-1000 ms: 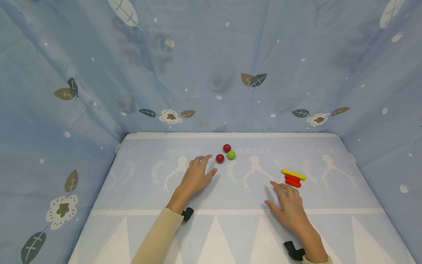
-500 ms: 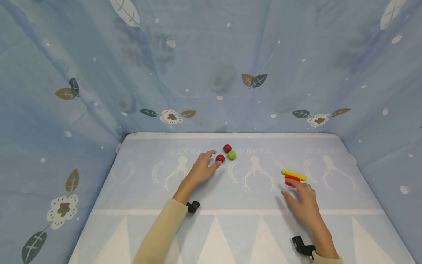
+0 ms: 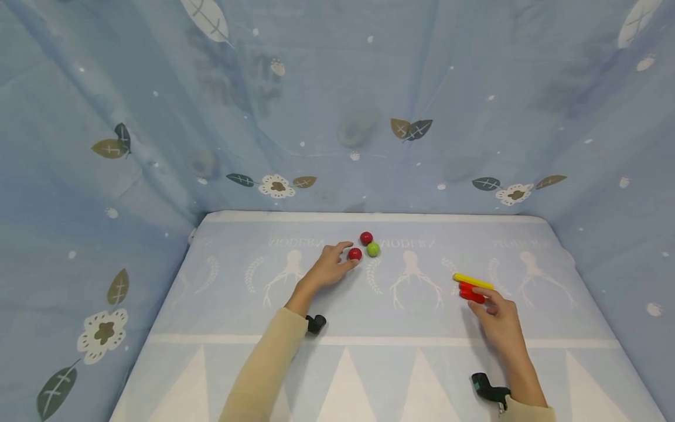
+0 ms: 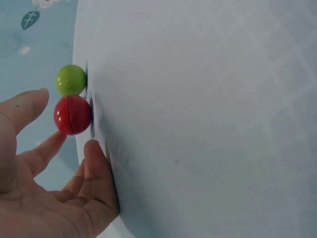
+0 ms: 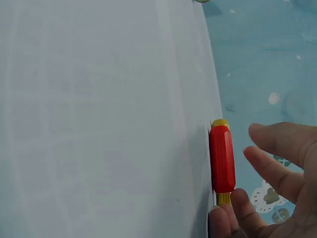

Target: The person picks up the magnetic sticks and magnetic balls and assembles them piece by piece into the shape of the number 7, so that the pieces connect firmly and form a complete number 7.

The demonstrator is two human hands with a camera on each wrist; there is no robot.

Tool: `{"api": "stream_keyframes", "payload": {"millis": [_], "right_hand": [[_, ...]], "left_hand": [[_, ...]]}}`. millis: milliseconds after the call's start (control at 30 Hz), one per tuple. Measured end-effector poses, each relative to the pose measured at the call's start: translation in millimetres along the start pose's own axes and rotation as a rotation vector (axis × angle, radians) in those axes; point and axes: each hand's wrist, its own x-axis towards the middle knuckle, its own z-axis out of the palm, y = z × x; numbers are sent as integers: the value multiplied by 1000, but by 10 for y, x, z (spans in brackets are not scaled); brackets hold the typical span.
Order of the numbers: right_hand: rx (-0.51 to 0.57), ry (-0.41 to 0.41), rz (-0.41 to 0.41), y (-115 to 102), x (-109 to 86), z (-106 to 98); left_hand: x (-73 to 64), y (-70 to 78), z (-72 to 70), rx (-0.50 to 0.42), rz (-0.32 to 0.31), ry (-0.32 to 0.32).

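Note:
My left hand point(image 3: 326, 271) reaches over the table, thumb and forefinger spread on either side of the nearer red ball point(image 3: 355, 254). In the left wrist view a seam runs round that glossy red ball point(image 4: 73, 115), and a gap shows between it and the thumb point(image 4: 30, 106). A green ball point(image 3: 373, 249) and another red ball point(image 3: 366, 238) lie just beyond. On the right, my right hand point(image 3: 500, 321) hovers with parted fingers at two short red sticks point(image 3: 471, 295). A longer yellow stick point(image 3: 477, 282) lies along their far side, mostly hidden behind red in the right wrist view.
A pale patterned cloth point(image 3: 401, 319) covers the table. Blue printed fabric point(image 3: 337, 105) rises behind it and at both sides. Black wrist-camera mounts point(image 3: 316, 324) stick out from both wrists.
My left hand has moved forward and right, bringing thumb and forefinger round the nearer red ball. My right hand has shifted right to the red sticks. The balls and sticks stay in place.

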Motion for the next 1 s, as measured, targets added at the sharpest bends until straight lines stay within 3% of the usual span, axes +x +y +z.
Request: {"api": "stream_keyframes", "payload": {"millis": [333, 633, 1000], "right_hand": [[-2, 10, 128, 30, 18, 12], [-102, 57, 7, 88, 34, 31], [-154, 37, -3, 76, 55, 39]], "left_hand": [[74, -3, 47, 146, -23, 19], [87, 39, 80, 212, -45, 40], [108, 70, 137, 255, -63, 75]]}}
